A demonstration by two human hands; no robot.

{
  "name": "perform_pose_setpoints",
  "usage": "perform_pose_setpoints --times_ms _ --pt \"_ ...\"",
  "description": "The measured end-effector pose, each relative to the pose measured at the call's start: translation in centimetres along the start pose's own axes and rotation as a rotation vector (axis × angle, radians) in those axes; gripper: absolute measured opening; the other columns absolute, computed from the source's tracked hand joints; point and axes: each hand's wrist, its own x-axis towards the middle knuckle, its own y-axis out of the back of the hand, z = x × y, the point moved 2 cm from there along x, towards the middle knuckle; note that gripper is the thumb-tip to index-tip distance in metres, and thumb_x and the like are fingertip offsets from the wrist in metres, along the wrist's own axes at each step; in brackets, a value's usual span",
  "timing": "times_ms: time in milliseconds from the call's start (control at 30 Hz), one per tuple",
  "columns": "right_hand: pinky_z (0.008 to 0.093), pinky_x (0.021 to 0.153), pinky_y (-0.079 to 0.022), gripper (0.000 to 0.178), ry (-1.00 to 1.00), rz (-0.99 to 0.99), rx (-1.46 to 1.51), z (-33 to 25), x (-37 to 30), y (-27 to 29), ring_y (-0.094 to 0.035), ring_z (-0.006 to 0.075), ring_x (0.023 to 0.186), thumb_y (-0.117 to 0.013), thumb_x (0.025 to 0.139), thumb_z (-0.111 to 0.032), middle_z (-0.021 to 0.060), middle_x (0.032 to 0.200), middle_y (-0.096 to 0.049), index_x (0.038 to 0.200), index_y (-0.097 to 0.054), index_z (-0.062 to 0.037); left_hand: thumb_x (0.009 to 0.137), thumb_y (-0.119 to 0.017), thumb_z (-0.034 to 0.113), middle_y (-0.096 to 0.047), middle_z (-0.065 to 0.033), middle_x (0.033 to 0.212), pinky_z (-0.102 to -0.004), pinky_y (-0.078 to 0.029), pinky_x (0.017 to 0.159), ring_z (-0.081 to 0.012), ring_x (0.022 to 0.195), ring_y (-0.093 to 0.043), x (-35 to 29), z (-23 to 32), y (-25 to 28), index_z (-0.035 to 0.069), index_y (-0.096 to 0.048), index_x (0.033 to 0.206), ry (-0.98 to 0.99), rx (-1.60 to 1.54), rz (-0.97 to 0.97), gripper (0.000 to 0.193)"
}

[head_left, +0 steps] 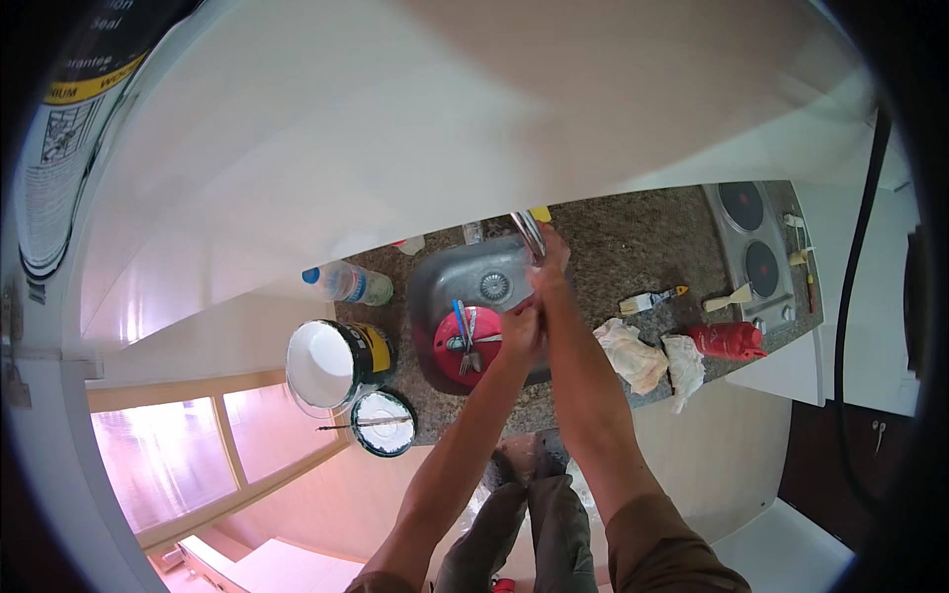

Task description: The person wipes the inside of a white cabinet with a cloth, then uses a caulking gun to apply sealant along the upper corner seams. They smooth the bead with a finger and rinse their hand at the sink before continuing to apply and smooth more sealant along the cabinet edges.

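My right hand is at the end of the chrome tap, its fingers curled in beneath the spout. Whatever it grips there is too small and blurred to make out. Just nearer to me, my left hand is closed over the right side of the steel sink; the thing in its fingers, if any, is hidden. In the sink sits a red plate or shallow bowl. On it lie a blue-handled utensil, a fork and other metal cutlery.
Left of the sink stand a plastic bottle, a white-lined bucket and a paint-smeared lid. To the right lie a paintbrush, crumpled cloths, a red bottle and a hob. A white cabinet hangs low overhead.
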Motion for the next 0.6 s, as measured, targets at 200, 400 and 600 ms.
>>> perform_pose_setpoints --times_ms 200,400,600 --pt "0.0281 0.062 -0.052 0.019 -0.541 0.129 0.466 -2.6 -1.8 -1.9 -0.068 0.0159 0.073 -0.064 0.094 -0.017 0.0057 0.083 -0.071 0.101 -0.074 -0.0024 0.093 -0.069 0.007 -0.069 -0.004 0.081 -0.0309 -0.051 0.054 -0.0126 0.062 -0.062 1.6 0.9 1.8 -0.006 -0.073 0.1 0.01 0.316 0.13 0.015" --pt "0.0294 0.069 -0.051 0.026 -0.461 -0.002 0.414 -0.3 -0.8 1.1 -0.064 0.0149 0.078 -0.067 0.08 -0.001 0.0078 0.091 -0.072 0.105 -0.073 0.0017 0.092 -0.07 0.004 -0.073 -0.0107 0.084 -0.0284 -0.056 0.06 -0.014 0.068 -0.068 0.3 1.7 0.4 -0.008 -0.075 0.095 -0.181 0.462 0.041 0.013" --pt "0.0309 0.067 -0.053 0.023 -0.481 -0.252 0.05 2.2 -4.2 4.4 -0.065 0.0156 0.072 -0.07 0.079 -0.003 0.0086 0.085 -0.073 0.101 -0.076 -0.0001 0.08 -0.08 0.002 -0.073 -0.0126 0.086 -0.0286 -0.06 0.066 -0.0161 0.074 -0.07 1.8 6.3 -1.4 -0.007 -0.074 0.091 -0.246 0.612 0.042 0.016"
